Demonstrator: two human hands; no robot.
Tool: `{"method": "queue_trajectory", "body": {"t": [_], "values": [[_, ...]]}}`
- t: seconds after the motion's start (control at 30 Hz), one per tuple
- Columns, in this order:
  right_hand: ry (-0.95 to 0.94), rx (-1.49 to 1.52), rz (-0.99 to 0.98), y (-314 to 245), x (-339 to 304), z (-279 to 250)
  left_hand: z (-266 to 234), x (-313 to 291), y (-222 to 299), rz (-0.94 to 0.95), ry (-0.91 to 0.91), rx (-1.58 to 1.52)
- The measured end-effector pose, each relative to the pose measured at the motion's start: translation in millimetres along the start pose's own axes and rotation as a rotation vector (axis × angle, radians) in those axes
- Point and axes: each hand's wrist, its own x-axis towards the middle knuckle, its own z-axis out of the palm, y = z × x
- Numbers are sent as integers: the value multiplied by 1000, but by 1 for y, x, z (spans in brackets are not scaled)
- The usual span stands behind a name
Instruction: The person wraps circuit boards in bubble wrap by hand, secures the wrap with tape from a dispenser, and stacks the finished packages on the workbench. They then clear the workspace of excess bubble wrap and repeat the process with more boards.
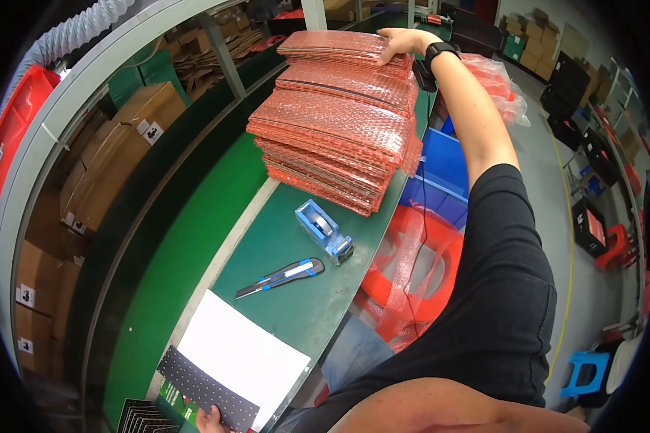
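At the far end of the bench, my right hand point(406, 43) grips the end of the top red bubble-wrap bag point(332, 43), thumb and forefinger across its edge. Beneath and nearer, more of these bags form a tall, slightly uneven stack point(325, 151). My left hand point(209, 420) is mostly cut off by the lower edge; its fingers close on the rim of a black panel with white dots point(209, 390). That panel overlaps a white sheet point(242, 346). Between sheet and stack lie a blue-and-black utility knife point(282, 277), its blade end pointing left, and a blue tape dispenser point(325, 229).
Left of the bench runs a green conveyor belt point(188, 238), with cardboard boxes point(108, 159) beyond its rail. Right of the bench are a blue bin point(444, 173) and a red ring-shaped item with bubble wrap point(440, 267). A black cable point(424, 195) hangs beside the bench edge.
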Motion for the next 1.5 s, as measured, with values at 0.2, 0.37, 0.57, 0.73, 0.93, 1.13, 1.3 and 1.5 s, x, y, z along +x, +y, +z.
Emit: {"method": "queue_trajectory", "body": {"t": [0.2, 0.37, 0.57, 0.73, 0.93, 1.13, 1.3, 1.5], "values": [[143, -264, -79, -17, -8, -3, -16, 8, -22, -76, 275, 551], [430, -516, -377, -58, -48, -15, 34, -18, 37, -25, 449, 534], [641, -523, -639, -82, -103, -25, 58, -42, 86, 43, 470, 696], [708, -424, -697, -96, -127, -31, 70, -59, 110, 90, 473, 682], [732, -532, -678, -72, -105, -29, 83, -70, 130, 66, 451, 631], [619, -442, -488, -41, -66, 1, 86, -67, 128, 47, 431, 600], [394, -256, -315, -29, -36, 11, 74, -57, 95, 75, 453, 627], [86, 57, -60, -23, -20, 5, 70, -53, 79, 92, 482, 673]]}}
